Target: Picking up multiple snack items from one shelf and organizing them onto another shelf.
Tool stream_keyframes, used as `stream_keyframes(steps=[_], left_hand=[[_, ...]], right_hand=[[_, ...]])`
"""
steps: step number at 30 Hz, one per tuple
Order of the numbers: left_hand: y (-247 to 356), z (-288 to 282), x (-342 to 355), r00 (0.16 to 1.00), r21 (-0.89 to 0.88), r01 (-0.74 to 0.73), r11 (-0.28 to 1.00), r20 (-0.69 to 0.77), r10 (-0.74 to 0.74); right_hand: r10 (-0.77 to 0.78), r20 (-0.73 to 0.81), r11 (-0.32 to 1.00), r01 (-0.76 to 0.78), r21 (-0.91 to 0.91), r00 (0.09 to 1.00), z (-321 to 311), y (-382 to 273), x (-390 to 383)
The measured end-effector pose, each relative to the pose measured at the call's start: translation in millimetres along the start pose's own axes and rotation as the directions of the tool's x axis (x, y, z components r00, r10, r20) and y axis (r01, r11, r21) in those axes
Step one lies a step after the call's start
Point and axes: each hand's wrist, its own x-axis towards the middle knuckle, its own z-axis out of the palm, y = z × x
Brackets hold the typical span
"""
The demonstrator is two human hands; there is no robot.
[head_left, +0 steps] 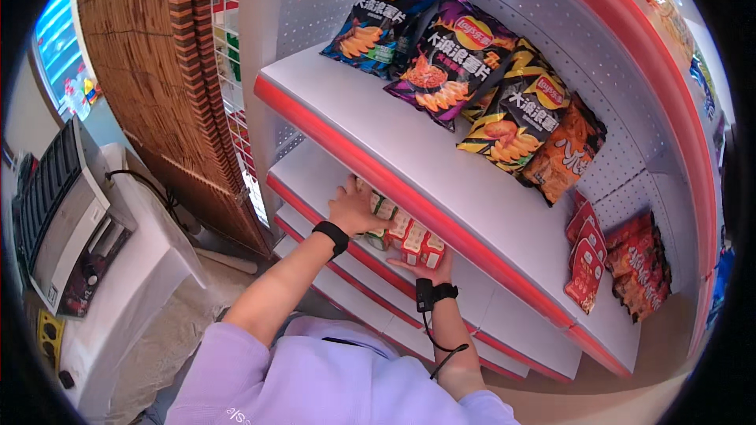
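Note:
On a shelf just below the upper red-edged shelf point(354, 134), a row of small green-and-white cartons point(382, 208) and red-and-white cartons point(413, 240) sits between my hands, partly hidden by the shelf lip. My left hand point(354, 208) is curled over the left end of the row, its thumb reaching across the cartons. My right hand point(429, 267) grips the red cartons from below at the right end, its fingertips partly hidden behind them. I wear dark bands on both wrists, the right one with a small device and cable.
Several chip bags point(449, 59) stand on the upper shelf, with red packets point(587, 252) and snack bags point(638, 267) at its right. More shelves point(362, 295) step down below. At left are a bamboo blind point(134, 71), a wire grid, and a machine point(71, 212) on a white-covered table.

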Motion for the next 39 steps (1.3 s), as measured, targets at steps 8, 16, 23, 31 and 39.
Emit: stream_keyframes(steps=[8, 16, 23, 31, 39], left_hand=[[-1.7, -9.6, 7.8, 0.999, 0.116, 0.011, 0.993, 0.037, -0.015], [-3.0, 0.9, 9.9, 0.983, 0.143, -0.162, 0.976, -0.060, 0.172], [-8.0, -2.0, 6.2, 0.979, 0.144, -0.196, 0.970, -0.025, 0.202], [-42.0, -22.0, 11.1, 0.979, 0.275, -0.162, 0.948, -0.076, 0.189], [-102.1, -30.2, 25.3, 0.983, 0.018, -0.051, 0.999, -0.176, 0.054]], right_hand=[[-0.152, -0.059, 0.988, 0.153, 0.024, 0.987, -24.9, -13.9, 8.5], [-0.124, 0.057, 0.977, 0.132, -0.169, 0.991, -32.2, -44.2, -18.1], [-0.413, -0.071, 0.879, 0.377, -0.291, 0.908, -77.1, -80.9, -21.0], [-0.486, -0.225, 0.542, 0.090, -0.836, 0.844, -71.0, -102.0, -30.1], [-0.320, -0.227, 0.619, 0.022, -0.785, 0.920, -38.1, -98.3, -38.1]])
